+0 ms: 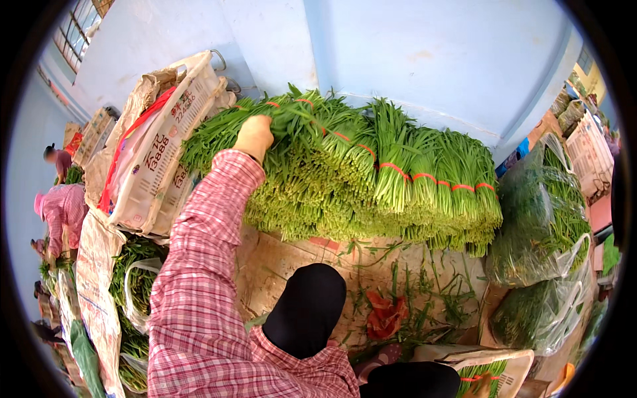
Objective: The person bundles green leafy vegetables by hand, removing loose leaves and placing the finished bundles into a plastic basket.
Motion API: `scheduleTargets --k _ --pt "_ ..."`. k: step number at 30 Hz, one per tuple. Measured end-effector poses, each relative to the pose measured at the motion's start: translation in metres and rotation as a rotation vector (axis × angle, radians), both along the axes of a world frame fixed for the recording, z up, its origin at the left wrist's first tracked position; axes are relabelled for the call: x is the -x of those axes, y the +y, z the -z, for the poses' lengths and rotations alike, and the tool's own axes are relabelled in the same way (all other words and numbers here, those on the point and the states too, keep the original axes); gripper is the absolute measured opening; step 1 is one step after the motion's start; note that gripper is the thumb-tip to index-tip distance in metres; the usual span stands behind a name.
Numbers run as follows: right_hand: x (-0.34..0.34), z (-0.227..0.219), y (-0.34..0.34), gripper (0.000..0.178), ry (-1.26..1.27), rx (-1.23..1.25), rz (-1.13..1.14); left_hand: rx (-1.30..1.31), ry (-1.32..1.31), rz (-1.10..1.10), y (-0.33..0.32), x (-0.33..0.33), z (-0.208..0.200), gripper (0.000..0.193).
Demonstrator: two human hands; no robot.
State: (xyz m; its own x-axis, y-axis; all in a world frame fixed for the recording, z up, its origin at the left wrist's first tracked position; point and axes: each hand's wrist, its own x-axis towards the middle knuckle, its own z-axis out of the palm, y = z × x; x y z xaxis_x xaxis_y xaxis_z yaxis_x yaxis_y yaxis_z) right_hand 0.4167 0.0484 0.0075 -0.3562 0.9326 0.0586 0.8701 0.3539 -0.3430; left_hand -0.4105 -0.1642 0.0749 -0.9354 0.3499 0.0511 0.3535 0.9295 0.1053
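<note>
My left hand (254, 137), in a red plaid sleeve, reaches to the back left of a tall stack of green leafy vegetable bunches (391, 169). Its fingers are closed around the leaves of one bunch (292, 119) on top of the pile. Red bands tie the bunches, and the cut stems face me. Low at the right, a small blurred part of my right hand (489, 387) shows beside a banded bunch (479, 377) in a pale crate (521, 368); its fingers cannot be made out.
White plastic crates (166, 149) with brown paper stand left of the stack. Clear bags of greens (544, 219) sit at the right. Loose leaves and a red plastic scrap (387, 315) litter the tiled floor. A blue wall (424, 53) rises behind. Other people (63, 215) bend at far left.
</note>
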Motion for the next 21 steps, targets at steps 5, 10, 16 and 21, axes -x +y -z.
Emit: scheduleTargets --k 5,10,16,21 --pt "0.118 -0.025 0.083 0.037 0.254 -0.166 -0.218 -0.084 -0.027 0.045 -0.004 -0.032 -0.082 0.036" --pt "0.3 -0.017 0.041 0.055 0.531 0.473 -0.557 -0.532 -0.303 0.229 0.0 -0.095 -0.159 0.033" --pt "0.446 0.04 -0.034 0.081 1.128 1.893 -0.703 -1.027 -0.736 0.429 -0.02 -0.2 -0.218 0.03" --pt "0.463 0.011 -0.045 0.085 1.684 1.747 -0.372 -0.855 -0.795 0.384 -0.041 -0.241 -0.196 0.033"
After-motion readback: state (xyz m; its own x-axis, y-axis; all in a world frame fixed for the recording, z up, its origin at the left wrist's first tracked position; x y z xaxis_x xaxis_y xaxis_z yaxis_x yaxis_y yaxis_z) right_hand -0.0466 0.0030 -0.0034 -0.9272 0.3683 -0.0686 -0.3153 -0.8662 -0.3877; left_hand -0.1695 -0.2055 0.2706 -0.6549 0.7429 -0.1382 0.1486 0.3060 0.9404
